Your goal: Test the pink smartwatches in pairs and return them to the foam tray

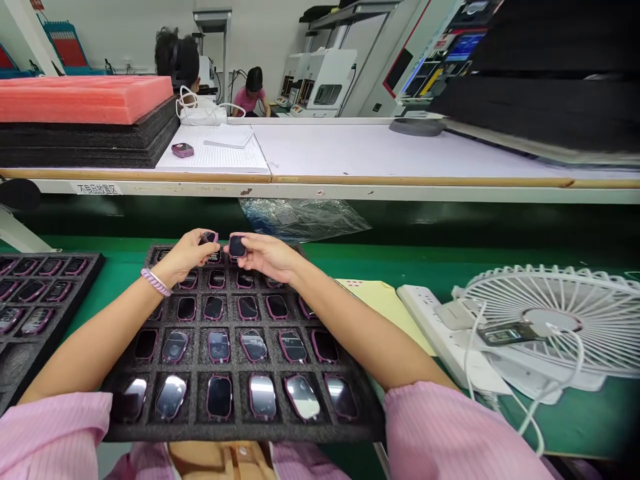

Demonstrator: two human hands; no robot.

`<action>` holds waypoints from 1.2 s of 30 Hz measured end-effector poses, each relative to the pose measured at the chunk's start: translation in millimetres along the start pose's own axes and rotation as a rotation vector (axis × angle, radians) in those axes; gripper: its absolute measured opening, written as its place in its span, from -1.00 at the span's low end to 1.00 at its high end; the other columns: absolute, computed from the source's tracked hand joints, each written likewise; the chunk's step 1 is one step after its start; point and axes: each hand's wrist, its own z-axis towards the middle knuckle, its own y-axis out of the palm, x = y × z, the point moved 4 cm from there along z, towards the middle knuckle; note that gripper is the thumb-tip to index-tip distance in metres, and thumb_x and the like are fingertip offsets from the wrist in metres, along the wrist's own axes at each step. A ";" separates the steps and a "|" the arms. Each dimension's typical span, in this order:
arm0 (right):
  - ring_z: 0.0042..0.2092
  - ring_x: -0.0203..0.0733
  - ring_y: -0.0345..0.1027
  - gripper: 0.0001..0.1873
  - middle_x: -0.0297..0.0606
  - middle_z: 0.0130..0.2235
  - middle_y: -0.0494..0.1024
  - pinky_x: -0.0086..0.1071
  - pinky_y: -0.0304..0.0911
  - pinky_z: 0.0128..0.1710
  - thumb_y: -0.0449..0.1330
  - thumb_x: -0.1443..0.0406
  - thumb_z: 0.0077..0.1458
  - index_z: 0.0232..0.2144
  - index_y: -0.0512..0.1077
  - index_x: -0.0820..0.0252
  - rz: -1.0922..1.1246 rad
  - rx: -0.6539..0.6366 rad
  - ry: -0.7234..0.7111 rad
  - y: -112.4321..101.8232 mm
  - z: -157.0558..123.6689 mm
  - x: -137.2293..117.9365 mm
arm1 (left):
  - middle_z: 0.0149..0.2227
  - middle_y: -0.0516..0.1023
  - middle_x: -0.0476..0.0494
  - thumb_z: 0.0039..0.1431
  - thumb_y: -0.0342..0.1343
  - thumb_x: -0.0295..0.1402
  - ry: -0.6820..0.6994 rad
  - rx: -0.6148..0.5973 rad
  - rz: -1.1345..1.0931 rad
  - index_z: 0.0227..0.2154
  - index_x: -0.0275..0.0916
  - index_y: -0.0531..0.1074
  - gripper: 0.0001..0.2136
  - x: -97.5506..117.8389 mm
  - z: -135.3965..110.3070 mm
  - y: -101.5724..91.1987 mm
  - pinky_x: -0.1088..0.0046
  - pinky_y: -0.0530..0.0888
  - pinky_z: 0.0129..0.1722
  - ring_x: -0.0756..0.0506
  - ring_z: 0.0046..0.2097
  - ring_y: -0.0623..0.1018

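Observation:
Over the far edge of a black foam tray, my left hand pinches a purple-framed smartwatch case. Just to its right, my right hand grips a second smartwatch case, its dark face showing. The two cases are close together but apart. Beneath my arms, the tray's compartments hold rows of similar watch cases with dark, shiny faces. My hands and forearms cover parts of the back rows.
Another foam tray of watch cases lies at left. A power strip and white fan stand at right, with loose cables. A shelf crosses ahead, bearing pink foam and one watch case. Two people sit beyond.

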 end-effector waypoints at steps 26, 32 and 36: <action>-0.26 -0.29 0.50 -0.30 -0.28 -0.14 0.60 -0.46 0.44 -0.21 0.62 0.15 0.09 0.21 0.48 0.10 0.430 -0.243 -0.043 22.7 -22.2 35.7 | -0.08 0.58 -0.13 0.07 0.16 -0.42 0.357 0.237 0.306 0.00 -0.22 0.47 -0.63 -28.6 -42.7 4.2 0.46 0.49 -0.20 -0.10 -0.13 0.56; -0.27 -0.34 0.51 -0.40 -0.31 -0.09 0.60 -0.50 0.44 -0.23 0.59 0.20 0.14 0.16 0.51 0.05 0.463 -0.290 -0.080 23.7 -23.9 34.5 | -0.15 0.57 -0.13 0.08 0.13 -0.34 0.407 0.241 0.305 -0.03 -0.24 0.46 -0.64 -26.9 -44.3 5.1 0.46 0.47 -0.28 -0.07 -0.23 0.53; -0.27 -0.34 0.51 -0.41 -0.32 -0.12 0.60 -0.50 0.43 -0.23 0.59 0.20 0.14 0.16 0.52 0.05 0.462 -0.297 -0.084 24.1 -24.3 34.1 | -0.17 0.56 -0.12 0.09 0.14 -0.30 0.398 0.244 0.293 0.01 -0.25 0.45 -0.61 -27.7 -44.8 3.9 0.46 0.47 -0.29 -0.06 -0.26 0.52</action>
